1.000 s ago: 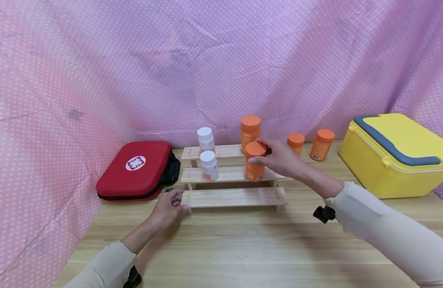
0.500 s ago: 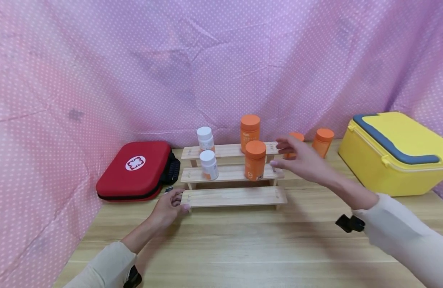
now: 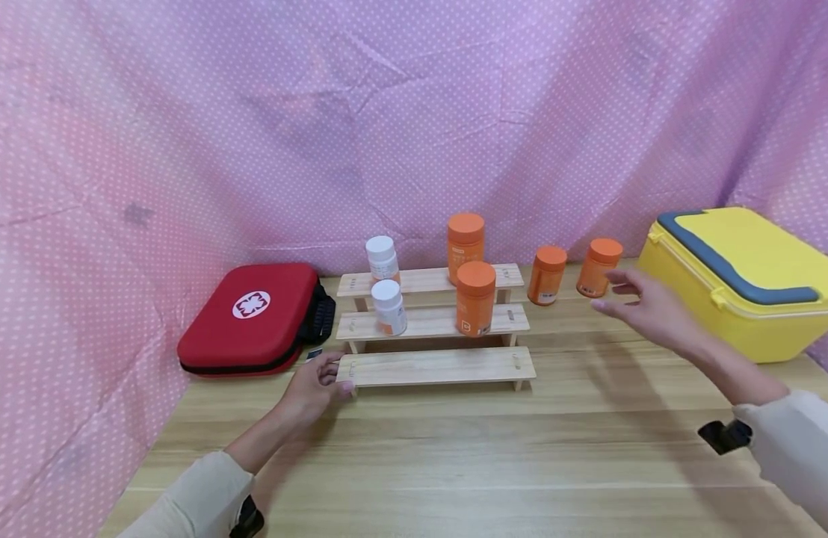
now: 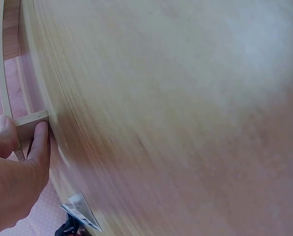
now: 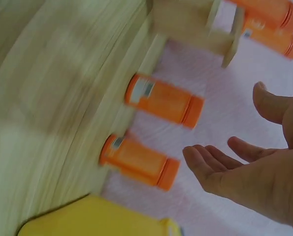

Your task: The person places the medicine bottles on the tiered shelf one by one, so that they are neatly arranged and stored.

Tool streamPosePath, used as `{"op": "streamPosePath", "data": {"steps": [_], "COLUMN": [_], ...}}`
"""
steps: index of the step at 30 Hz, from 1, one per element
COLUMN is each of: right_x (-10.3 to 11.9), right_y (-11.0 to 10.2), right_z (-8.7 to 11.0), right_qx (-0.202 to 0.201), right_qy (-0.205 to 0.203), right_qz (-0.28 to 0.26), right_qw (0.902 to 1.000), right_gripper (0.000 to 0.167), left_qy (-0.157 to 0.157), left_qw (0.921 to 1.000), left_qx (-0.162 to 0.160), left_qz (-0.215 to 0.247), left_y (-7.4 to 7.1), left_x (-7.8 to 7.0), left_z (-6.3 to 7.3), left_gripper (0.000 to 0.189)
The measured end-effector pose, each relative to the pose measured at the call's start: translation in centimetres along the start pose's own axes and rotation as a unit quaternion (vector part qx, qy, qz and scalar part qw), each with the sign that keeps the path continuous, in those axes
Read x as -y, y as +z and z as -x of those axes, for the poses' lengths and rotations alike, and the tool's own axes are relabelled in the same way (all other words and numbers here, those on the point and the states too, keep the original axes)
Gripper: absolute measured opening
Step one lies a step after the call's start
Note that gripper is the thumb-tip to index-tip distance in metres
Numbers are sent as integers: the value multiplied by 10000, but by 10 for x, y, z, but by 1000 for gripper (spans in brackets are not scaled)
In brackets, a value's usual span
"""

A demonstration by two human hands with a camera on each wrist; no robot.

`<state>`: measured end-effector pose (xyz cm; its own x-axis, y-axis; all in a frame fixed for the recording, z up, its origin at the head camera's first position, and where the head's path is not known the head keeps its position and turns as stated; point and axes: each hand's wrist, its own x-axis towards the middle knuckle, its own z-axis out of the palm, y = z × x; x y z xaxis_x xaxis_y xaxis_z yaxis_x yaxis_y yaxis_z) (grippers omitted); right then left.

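Note:
A three-step wooden display rack (image 3: 436, 366) stands on the table. At its left end my left hand (image 3: 313, 388) grips the lowest step; the left wrist view shows thumb and fingers (image 4: 40, 142) around the end support (image 4: 32, 126). My right hand (image 3: 656, 310) is in the air with fingers apart and nothing in it. Its fingertips are close to the right-hand orange bottle (image 3: 594, 278), which stands on the table. Another orange bottle (image 3: 545, 280) is left of that one. On the middle step are a white bottle (image 3: 389, 310) and a larger orange bottle (image 3: 475, 302).
The top step holds a second white bottle (image 3: 383, 261) and a second large orange bottle (image 3: 465, 243). A red first-aid case (image 3: 252, 321) lies left of the rack. At the right is a yellow box (image 3: 743, 314) with a blue-grey handle. Behind hangs a pink dotted cloth (image 3: 414, 119).
My right hand let go of the large orange bottle on the middle step and moved right, past one small orange bottle to near the other. The left hand stayed on the rack.

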<state>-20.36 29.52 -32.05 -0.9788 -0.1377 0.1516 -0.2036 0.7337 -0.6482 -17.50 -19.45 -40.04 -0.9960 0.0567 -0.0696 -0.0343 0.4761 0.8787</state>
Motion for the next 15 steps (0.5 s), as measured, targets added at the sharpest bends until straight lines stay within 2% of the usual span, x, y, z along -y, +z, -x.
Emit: {"op": "streamPosePath", "data": {"steps": [5,9,15], "right_x": [-20,-31,-43], "right_y": [-14,-19,-21], "right_z": [-22,-39,-68], "right_qx": [-484,-662,-407], "right_qy": [131,165,401], "right_qz": [190,241,241], "right_qw": [9986,9974,9981], "right_gripper": [78,82,96], "left_qy": [-29,4,-20], "left_qw": [10000,10000,10000], "left_qx": [-8,-38,-29], "left_qz": [19,29,70], "left_y": [0,0,0], "left_x": [-1,-1,-1], "left_z": [0,-1,-1], "left_gripper": [55,54,54]}}
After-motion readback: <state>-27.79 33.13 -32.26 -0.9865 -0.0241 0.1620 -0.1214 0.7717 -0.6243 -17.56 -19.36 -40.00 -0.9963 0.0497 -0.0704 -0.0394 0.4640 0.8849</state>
